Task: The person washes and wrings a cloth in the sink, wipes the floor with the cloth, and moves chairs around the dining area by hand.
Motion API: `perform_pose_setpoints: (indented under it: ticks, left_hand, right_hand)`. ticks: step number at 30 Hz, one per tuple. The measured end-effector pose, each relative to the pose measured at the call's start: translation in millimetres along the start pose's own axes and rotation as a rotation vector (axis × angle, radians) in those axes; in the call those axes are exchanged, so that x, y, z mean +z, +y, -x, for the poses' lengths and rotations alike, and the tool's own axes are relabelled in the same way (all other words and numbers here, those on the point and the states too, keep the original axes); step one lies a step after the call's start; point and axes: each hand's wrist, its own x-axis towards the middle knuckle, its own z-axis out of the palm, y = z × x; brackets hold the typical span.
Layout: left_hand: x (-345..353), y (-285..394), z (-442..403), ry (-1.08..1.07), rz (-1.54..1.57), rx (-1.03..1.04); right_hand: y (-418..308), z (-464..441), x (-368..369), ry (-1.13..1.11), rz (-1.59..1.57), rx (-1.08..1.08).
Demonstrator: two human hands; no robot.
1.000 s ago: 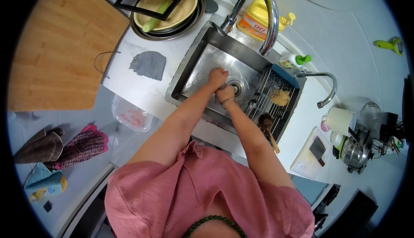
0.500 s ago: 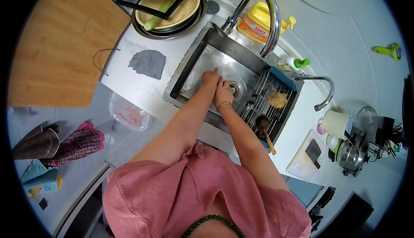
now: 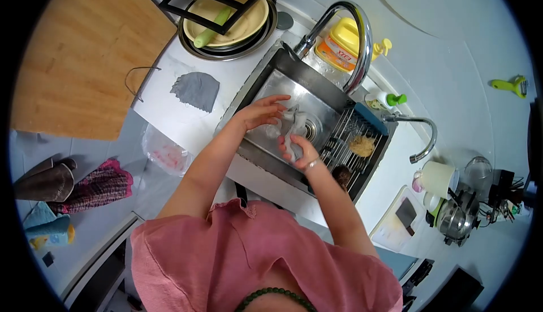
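Observation:
Over the steel sink (image 3: 271,88), my right hand (image 3: 300,151) grips a wet grey cloth (image 3: 293,128), which hangs loosely open above the drain. To its left, my left hand (image 3: 264,112) has its fingers spread beside the cloth, holding nothing. The tall curved faucet (image 3: 365,40) arches over the back of the sink. A second grey cloth (image 3: 197,91) lies flat on the counter left of the sink.
A drying rack (image 3: 345,136) with a tan scrubber (image 3: 362,145) and a brown brush (image 3: 341,175) spans the sink's right side. Behind are a yellow bottle (image 3: 339,43) and small faucet (image 3: 432,131). Stacked bowls (image 3: 251,12) stand back left; a cutting board (image 3: 390,227) lies right.
My hands were pressed together low in the sink; now they are apart and the grey cloth shows between them. My left hand has opened. The view has shifted slightly.

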Motion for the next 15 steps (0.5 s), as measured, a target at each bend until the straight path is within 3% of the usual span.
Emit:
perform_pose_setpoints:
  ticks: [1, 2, 3, 4, 5, 6, 8, 9, 11, 12, 14, 15]
  left_hand:
    - [5, 9, -1, -0.047, 0.017, 0.043]
    - [17, 20, -4, -0.040, 0.018, 0.058]
    - [33, 31, -10, -0.253, 0.085, 0.278]
    - [48, 42, -14, -0.466, 0.149, 0.497]
    - [62, 51, -14, -0.458, 0.149, 0.509]
    - [76, 59, -14, -0.623, 0.257, 0.548]
    - [95, 80, -23, -0.789, 0.363, 0.594]
    - [100, 91, -32, -1.061, 0.242, 0.778]
    - [110, 109, -16, -1.179, 0.071, 0.936]
    - [110, 108, -1, -1.173, 0.075, 0.933]
    - [108, 106, 21, -0.560, -0.207, 0.548]
    - [108, 101, 19, -0.562, -0.207, 0.539]
  right_hand:
    - [3, 8, 15, -0.006, 0.014, 0.002]
    - [5, 19, 39, -0.259, -0.226, 0.026]
    - [7, 27, 60, -0.507, -0.468, 0.056]
    - [10, 29, 76, -0.509, -0.458, 0.068]
    - [12, 30, 90, -0.662, -0.508, 0.056]
    - [11, 30, 101, -0.815, -0.558, 0.041]
    - [2, 33, 118, -0.897, -0.541, 0.044]
    - [-2, 34, 122, -0.979, -0.533, 0.038]
    - [-15, 30, 126, -1.090, -0.449, -0.002]
    - [-15, 37, 124, -1.013, -0.380, -0.059]
    - [-19, 47, 120, -0.935, -0.314, -0.111]
    - [-25, 51, 118, -0.739, -0.293, -0.063]
